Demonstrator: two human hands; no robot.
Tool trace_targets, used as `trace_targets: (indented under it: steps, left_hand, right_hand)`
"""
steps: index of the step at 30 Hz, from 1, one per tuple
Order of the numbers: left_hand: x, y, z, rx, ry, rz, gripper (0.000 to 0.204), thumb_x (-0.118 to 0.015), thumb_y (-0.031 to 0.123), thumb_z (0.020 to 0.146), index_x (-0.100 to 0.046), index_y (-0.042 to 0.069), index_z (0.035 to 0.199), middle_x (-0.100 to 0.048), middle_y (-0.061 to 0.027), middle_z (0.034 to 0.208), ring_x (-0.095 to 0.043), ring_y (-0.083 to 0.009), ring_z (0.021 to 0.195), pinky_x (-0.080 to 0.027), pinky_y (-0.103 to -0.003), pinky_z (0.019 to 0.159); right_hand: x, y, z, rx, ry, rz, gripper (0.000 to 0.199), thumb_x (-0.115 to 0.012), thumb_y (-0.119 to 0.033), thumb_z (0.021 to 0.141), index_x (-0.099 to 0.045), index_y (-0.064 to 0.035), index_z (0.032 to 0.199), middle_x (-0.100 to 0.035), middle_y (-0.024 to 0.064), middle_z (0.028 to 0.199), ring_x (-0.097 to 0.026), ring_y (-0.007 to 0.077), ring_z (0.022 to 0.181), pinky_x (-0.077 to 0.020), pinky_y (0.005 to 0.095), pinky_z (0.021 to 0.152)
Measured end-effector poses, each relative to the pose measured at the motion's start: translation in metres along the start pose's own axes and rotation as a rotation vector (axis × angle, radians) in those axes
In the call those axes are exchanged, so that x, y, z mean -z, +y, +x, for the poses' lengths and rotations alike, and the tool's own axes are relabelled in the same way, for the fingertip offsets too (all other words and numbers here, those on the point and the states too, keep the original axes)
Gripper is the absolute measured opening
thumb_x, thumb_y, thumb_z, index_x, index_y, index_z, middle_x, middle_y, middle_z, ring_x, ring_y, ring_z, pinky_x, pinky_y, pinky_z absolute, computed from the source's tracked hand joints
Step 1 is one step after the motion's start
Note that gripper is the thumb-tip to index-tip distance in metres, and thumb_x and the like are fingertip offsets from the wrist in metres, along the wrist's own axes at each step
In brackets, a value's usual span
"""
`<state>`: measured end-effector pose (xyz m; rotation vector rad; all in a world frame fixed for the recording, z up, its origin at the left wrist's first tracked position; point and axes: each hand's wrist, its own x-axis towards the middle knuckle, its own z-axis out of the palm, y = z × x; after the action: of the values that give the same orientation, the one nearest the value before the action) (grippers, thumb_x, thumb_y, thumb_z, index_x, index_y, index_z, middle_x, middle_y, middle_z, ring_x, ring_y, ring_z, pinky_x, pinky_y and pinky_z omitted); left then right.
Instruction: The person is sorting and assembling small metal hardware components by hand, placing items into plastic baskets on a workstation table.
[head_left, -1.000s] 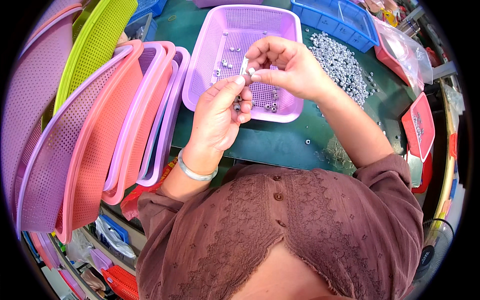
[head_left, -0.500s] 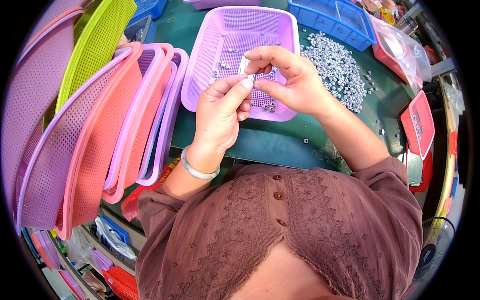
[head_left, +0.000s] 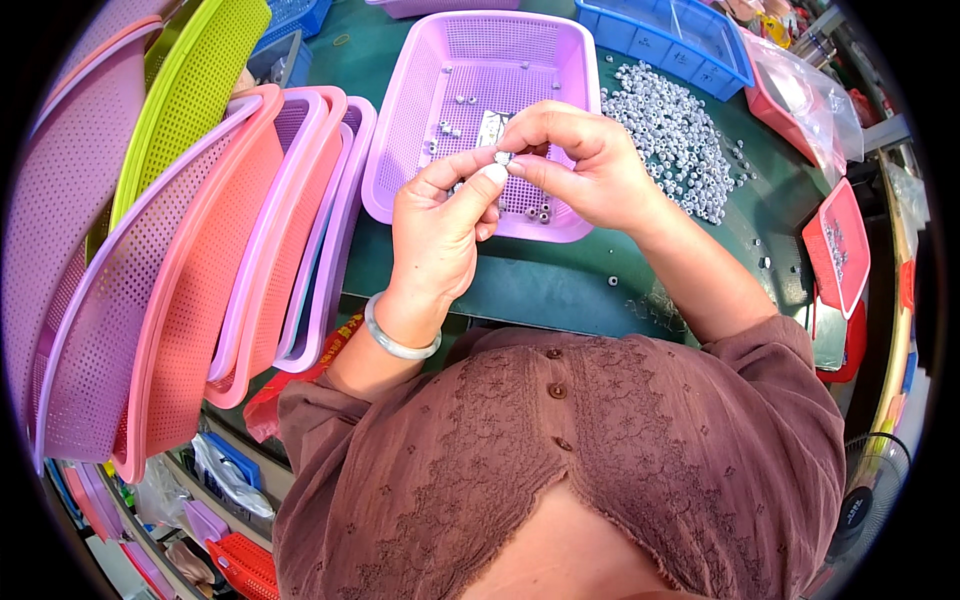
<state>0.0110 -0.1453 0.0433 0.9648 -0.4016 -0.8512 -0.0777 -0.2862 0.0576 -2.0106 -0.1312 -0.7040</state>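
Head view: the small pale-grey part [head_left: 502, 158], its axis too tiny to read, sits above the lilac mesh basket [head_left: 410, 112], between left hand [head_left: 440, 215] and right hand [head_left: 592, 158], both hands' fingers pinched on it.

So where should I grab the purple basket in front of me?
Probably take the basket by its rim, left and right sides together, coming from above. The thick rim runs around the open top, and loose pieces lie inside, so a two-sided grip should keep it level.
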Motion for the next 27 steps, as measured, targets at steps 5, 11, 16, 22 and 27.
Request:
trace_targets:
  steps: [5,11,16,22,27]
  left_hand:
    - [-0.0008,0.0025,-0.0016,0.034,-0.012,-0.018,0.012,-0.059,0.005,0.081,-0.06,0.001,0.092,-0.055,-0.0018,0.068,-0.048,-0.0056,0.052,-0.035,-0.017,0.043]
    - [0.0008,0.0032,-0.0021,0.054,-0.029,0.006,0.011,-0.057,0.01,0.083,-0.06,0.002,0.091,-0.054,-0.0017,0.067,-0.047,-0.0071,0.054,-0.034,-0.018,0.044]
    - [-0.0017,0.0034,-0.0037,0.024,-0.033,0.022,0.011,-0.058,0.008,0.082,-0.06,0.003,0.092,-0.053,-0.0013,0.067,-0.047,-0.0067,0.054,-0.034,-0.018,0.044]
    - [-0.0029,0.0039,-0.0054,0.014,-0.048,0.037,0.011,-0.057,0.006,0.082,-0.06,0.003,0.093,-0.054,-0.0013,0.067,-0.047,-0.0066,0.053,-0.035,-0.018,0.044]
    - [-0.005,0.0058,-0.0068,0.042,-0.045,0.01,0.011,-0.057,0.006,0.083,-0.06,0.003,0.092,-0.053,-0.0009,0.066,-0.047,-0.0063,0.053,-0.035,-0.018,0.044]
  right_hand:
    - [-0.0002,-0.0018,-0.001,-0.002,0.009,0.002,0.013,-0.06,0.001,0.075,-0.06,0.0007,0.088,-0.058,0.0063,0.085,-0.054,0.0123,0.077,-0.0446,0.0241,0.069]
    - [-0.0028,-0.0027,-0.0008,0.009,0.05,-0.016,0.011,-0.061,0.0,0.074,-0.061,-0.0012,0.085,-0.059,0.0054,0.08,-0.056,0.0122,0.071,-0.044,0.0234,0.062]
    - [-0.0015,-0.0073,-0.0036,-0.036,-0.001,-0.001,0.016,-0.059,0.003,0.075,-0.058,-0.0002,0.091,-0.057,0.0056,0.087,-0.052,0.0113,0.075,-0.0437,0.0235,0.068]
    - [-0.0009,-0.0064,-0.0031,0.011,0.042,-0.005,0.013,-0.06,0.001,0.074,-0.059,-0.0009,0.087,-0.058,0.0064,0.082,-0.056,0.0136,0.073,-0.0448,0.0244,0.065]
    - [-0.0018,-0.0096,-0.0024,0.06,0.076,-0.02,0.011,-0.06,0.001,0.073,-0.059,-0.0009,0.084,-0.058,0.0071,0.08,-0.057,0.0154,0.073,-0.0457,0.0252,0.064]
